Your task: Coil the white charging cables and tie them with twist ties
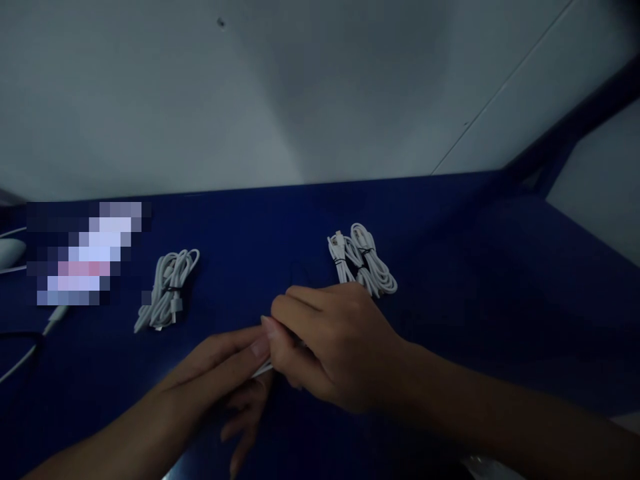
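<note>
White cable [263, 369], thin, mostly hidden, gripped by left hand [216, 371] and curled right hand [341, 343]

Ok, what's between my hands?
In the head view, a short stretch of white cord shows between the left hand and right hand; anything more is hidden.

Single head-worn view, from above the near side, facing forward and down. Hands [343, 343] close, lower centre; desk [250, 230] beyond; pale wall [300, 87] across top.
</note>
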{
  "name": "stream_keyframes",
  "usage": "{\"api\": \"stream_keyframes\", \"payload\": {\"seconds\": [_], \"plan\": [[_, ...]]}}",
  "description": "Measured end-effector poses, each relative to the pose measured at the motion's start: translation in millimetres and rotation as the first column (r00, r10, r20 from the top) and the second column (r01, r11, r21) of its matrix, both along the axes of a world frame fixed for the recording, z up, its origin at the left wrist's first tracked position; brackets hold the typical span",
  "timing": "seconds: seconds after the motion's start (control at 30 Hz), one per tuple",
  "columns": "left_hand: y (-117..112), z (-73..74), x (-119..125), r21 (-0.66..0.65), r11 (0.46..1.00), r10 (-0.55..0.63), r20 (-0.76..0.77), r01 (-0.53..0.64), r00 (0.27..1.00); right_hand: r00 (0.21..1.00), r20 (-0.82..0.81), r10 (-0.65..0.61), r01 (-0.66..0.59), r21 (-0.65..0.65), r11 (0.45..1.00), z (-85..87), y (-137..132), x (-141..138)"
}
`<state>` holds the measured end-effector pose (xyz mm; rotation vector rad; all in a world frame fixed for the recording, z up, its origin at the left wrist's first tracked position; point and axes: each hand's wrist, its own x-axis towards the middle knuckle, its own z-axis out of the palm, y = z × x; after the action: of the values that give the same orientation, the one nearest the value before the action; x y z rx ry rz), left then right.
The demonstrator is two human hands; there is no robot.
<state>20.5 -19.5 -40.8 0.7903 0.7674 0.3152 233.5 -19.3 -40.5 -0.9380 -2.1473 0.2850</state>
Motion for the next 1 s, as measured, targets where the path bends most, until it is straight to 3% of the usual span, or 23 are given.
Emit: {"api": "stream_keyframes", "payload": {"seconds": [0.4,0.77,0.9,1.0], "plan": [[-1,-6.2,0,0.007,1.0,0.028,0.027,-0.028,0.999,1.0,0.011,0.029,-0.028,-0.049,0.998,-1.8,1,0],[-13,-8.6,0,0.016,0.987,0.159,-0.169,-0.158,0.973,0.998,0.002,0.056,-0.056,-0.065,0.996,-2.7,2,1],[-14,-0.3,-1,0.052,0.993,0.116,-0.16,-0.109,0.98,0.997,0.032,0.066,-0.063,-0.088,0.994,-1.7,2,2],[-15,-4.4,-19,0.066,0.994,0.106,-0.284,-0.091,0.953,0.995,0.063,0.077,-0.069,-0.121,0.99,0.0,2,2]]}}
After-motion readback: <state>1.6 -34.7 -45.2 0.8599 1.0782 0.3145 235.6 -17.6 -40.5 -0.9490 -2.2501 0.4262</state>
